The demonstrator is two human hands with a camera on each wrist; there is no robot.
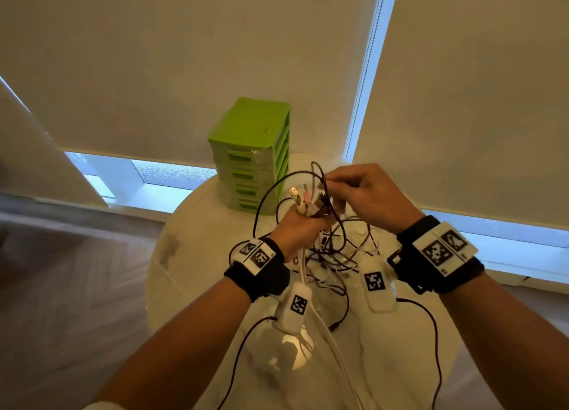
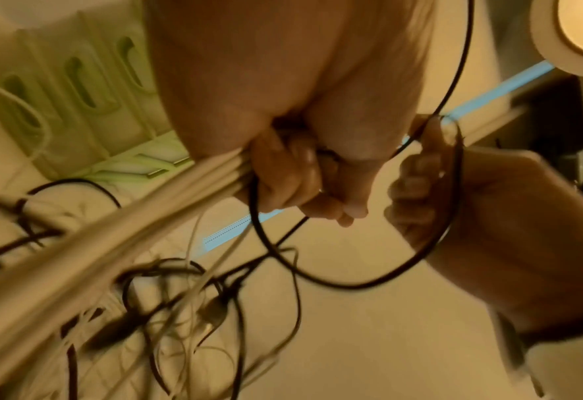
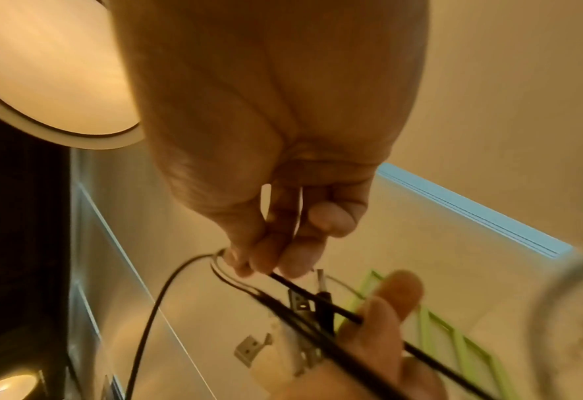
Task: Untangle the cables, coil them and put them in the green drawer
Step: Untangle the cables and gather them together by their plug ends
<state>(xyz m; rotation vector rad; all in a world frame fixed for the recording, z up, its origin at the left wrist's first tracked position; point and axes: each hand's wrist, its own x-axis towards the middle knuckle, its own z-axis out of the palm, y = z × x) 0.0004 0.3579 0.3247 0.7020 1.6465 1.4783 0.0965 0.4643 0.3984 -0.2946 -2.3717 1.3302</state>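
Over a round white desk [image 1: 191, 286] by the green drawer [image 1: 251, 155], the left hand [image 1: 297, 231] grips a bunch of cables [image 1: 308, 203], its fingers curled round them. The right hand [image 1: 366, 194] pinches one black cable [image 1: 268, 194]. They look light, limp and snag-prone, best held near the stiff plugs.

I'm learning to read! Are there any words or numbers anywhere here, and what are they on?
No words or numbers can be read.
Wrist tags: black-and-white square code patterns, no letters; a tiny mark at one edge is too small to read.
Green drawer unit: a small red mark on top, too small to read.
USB plugs in the left hand: no print legible.
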